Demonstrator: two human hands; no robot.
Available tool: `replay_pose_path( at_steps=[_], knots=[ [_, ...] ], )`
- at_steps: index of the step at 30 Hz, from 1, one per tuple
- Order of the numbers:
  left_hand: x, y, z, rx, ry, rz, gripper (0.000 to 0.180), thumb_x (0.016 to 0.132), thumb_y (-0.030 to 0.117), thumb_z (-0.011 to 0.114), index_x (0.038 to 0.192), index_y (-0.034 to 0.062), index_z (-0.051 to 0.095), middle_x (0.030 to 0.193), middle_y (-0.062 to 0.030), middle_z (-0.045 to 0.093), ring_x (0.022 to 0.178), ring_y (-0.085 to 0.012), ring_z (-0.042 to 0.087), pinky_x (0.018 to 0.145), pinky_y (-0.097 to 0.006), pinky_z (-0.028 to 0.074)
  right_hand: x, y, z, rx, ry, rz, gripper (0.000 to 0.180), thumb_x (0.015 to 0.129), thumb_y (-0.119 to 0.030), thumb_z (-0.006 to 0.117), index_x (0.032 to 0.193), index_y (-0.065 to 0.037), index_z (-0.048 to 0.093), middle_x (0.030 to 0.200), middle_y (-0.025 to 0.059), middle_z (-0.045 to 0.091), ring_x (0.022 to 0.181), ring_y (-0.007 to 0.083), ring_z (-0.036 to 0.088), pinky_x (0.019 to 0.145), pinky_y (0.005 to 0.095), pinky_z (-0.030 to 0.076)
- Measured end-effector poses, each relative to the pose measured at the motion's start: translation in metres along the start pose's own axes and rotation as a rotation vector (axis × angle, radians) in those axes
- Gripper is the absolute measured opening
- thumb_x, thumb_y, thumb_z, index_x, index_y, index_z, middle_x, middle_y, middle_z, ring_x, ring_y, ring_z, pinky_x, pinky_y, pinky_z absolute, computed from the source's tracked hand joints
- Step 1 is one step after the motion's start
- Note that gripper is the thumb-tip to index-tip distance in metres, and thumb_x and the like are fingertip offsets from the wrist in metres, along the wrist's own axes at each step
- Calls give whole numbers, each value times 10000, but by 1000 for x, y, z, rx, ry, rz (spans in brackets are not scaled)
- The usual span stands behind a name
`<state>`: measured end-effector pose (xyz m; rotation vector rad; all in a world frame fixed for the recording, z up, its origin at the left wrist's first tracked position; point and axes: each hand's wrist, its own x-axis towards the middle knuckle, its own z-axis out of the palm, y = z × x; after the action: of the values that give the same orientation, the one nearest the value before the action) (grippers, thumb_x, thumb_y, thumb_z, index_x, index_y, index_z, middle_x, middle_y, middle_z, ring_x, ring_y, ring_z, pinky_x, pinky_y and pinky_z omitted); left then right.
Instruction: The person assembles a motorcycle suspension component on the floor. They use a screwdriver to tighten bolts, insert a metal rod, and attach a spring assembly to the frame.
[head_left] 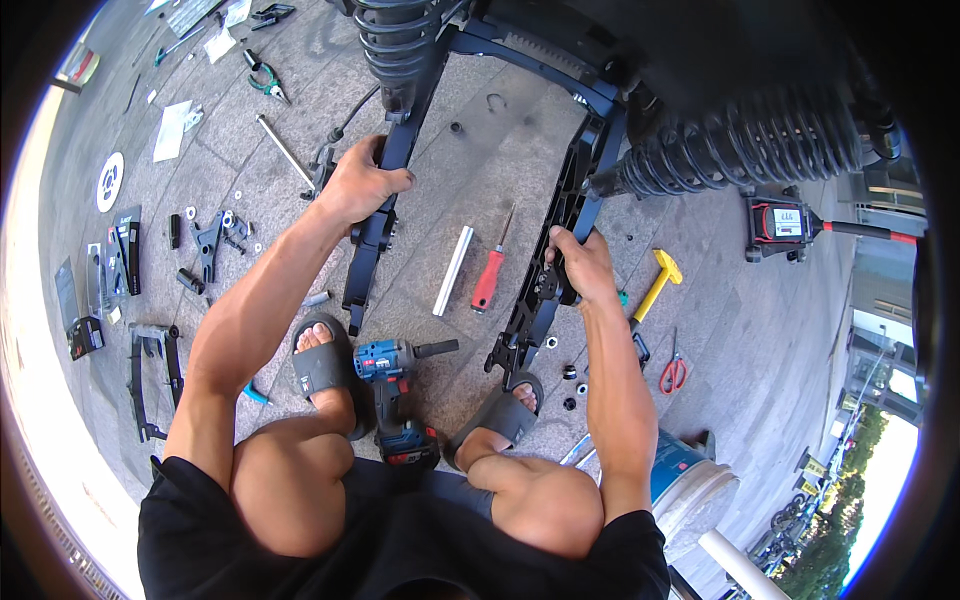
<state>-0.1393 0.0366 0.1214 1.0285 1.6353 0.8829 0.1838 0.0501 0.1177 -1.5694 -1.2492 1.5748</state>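
Head view, from above. Left hand (pixel 365 183): grip clamped on left rail (pixel 402 145), thumb across inner edge, other fingers largely hidden. Right hand (pixel 582 265): grip clamped on right rail (pixel 570 190), nearer the body, thumb at inner edge. Rails linked at far end by crossbar (pixel 540 68), near ends separate and directed toward the feet. At upper left, left spring (pixel 400 40), rising beside left rail; at upper right, right spring (pixel 740 145), slanting outward from right rail and bounding hand room above.

Between rails, a broad gap, open on the near side, with grey floor (pixel 470 165) showing. Within gap, nearer right rail: silver tube (pixel 453 270) and red screwdriver (pixel 488 280), side by side, apart. Blue drill (pixel 385 358) between left foot (pixel 320 365) and right foot (pixel 510 415), nose directed right across the mouth of the gap. Near end of left rail just beside left foot; near end of right rail close to right foot, contact impossible to tell.

Outside right rail: yellow hammer (pixel 658 285) and red scissors (pixel 674 375), both near right forearm (pixel 625 400); jack (pixel 780 220) well apart, by the outer edge. Outside left rail: thin rod (pixel 285 155), then pliers (pixel 268 85) farther off.
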Motion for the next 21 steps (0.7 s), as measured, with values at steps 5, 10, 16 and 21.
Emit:
replay_pose_path(
  at_steps=[5, 10, 16, 21],
  knots=[
    [9, 8, -2, -23, -13, 8, 640, 669, 145, 751, 1219, -75, 507, 947, -102, 599, 809, -162, 573, 738, -299, 485, 11, -2, -2, -47, -7, -45, 123, 862, -141, 593, 823, -28, 561, 633, 26, 573, 554, 115, 551, 532, 272, 437],
    [15, 19, -2, -46, -8, 37, 500, 675, 124, 756, 1098, -49, 551, 865, -54, 586, 744, -131, 549, 685, -280, 475, 19, -5, -2, -12, -15, -72, 155, 882, -165, 591, 806, -34, 556, 655, 21, 563, 579, 114, 557, 543, 271, 452],
    [19, 22, -2, -53, 11, 31, 468, 677, 132, 777, 1056, -31, 556, 836, -38, 582, 726, -126, 545, 675, -279, 471, 22, -4, 0, -4, -19, -82, 154, 892, -163, 593, 819, -32, 557, 677, 13, 558, 597, 110, 559, 555, 269, 463],
    [21, 24, -9, -56, -21, 16, 470, 678, 123, 784, 1066, -27, 565, 849, -53, 616, 721, -127, 568, 664, -274, 478, 19, -9, 4, 36, 2, -75, 129, 874, -138, 585, 812, -31, 548, 661, 13, 554, 580, 109, 555, 544, 273, 454]
  ],
)
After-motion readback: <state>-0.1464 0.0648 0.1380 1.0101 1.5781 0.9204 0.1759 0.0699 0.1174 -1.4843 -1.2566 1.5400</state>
